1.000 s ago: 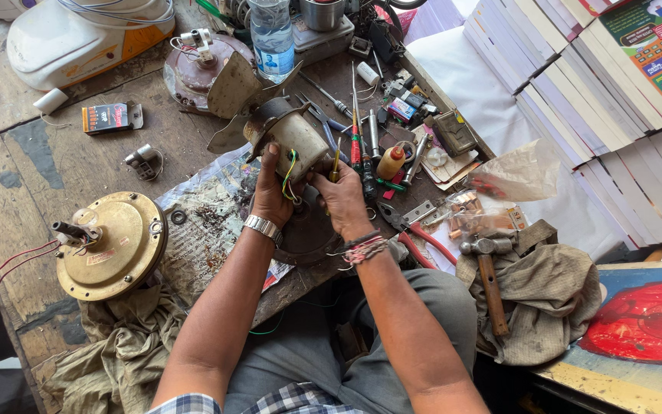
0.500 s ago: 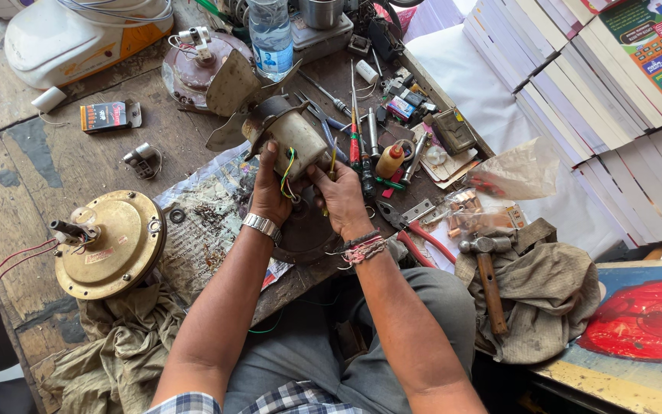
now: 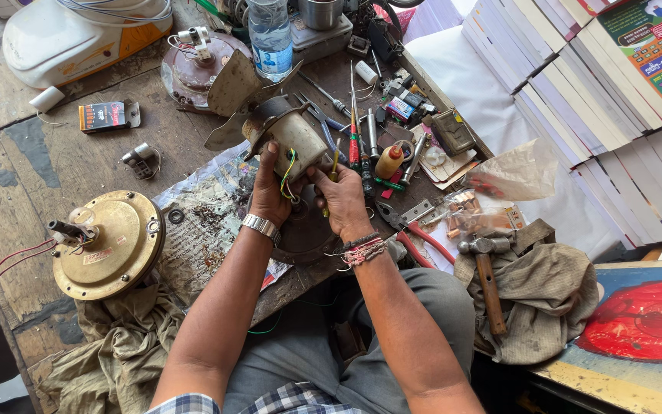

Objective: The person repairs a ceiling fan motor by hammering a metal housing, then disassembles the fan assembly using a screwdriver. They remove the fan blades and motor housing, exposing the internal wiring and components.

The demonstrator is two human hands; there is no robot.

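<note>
left hand cupped round small fan motor, right hand fingers pinching its coloured wires, brass motor housing at 9 o'clock, hammer at 3

A worn wooden tabletop with dark stains and flaking grey patches fills the left and middle. Past its right edge stand rows of stacked books on a white sheet. At the lower right corner lies a painted board, red on blue with a yellow edge. Even daylight, soft shadows.
</note>
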